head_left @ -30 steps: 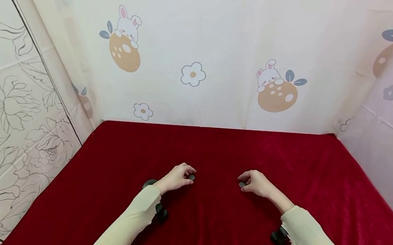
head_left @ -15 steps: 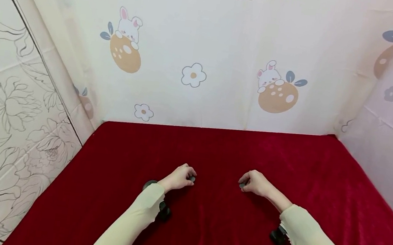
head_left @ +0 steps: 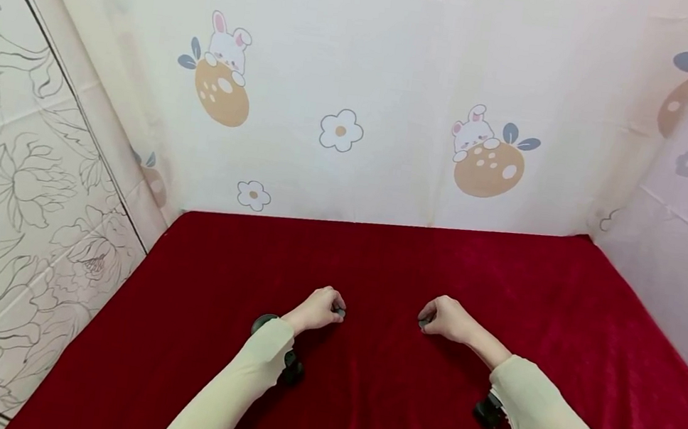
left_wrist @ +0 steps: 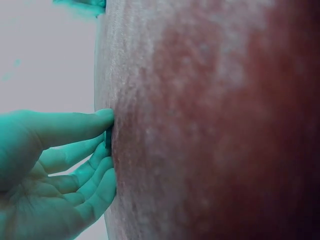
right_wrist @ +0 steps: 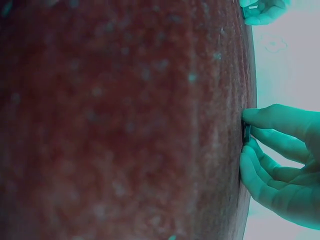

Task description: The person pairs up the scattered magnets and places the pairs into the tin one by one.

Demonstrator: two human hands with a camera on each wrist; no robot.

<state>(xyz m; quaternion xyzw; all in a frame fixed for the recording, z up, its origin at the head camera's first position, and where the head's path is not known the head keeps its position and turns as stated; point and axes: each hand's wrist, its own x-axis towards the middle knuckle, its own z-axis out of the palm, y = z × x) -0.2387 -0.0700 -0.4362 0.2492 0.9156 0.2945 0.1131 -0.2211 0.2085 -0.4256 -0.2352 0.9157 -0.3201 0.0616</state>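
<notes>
Two cream sleeves [head_left: 231, 401] reach forward over the red cloth [head_left: 389, 263], each with a black wrist camera under it. Farther along the cloth, near its middle, the left hand [head_left: 314, 310] curls its fingers [left_wrist: 75, 170] and pinches a small grey disc [head_left: 339, 311] between thumb and fingertips, the disc touching the cloth. Just right of it, apart, the right hand [head_left: 443, 318] pinches a second grey disc [head_left: 425, 320] the same way. Beyond the cloth's far edge stands a cream backdrop [head_left: 400, 71] printed with rabbits and flowers.
</notes>
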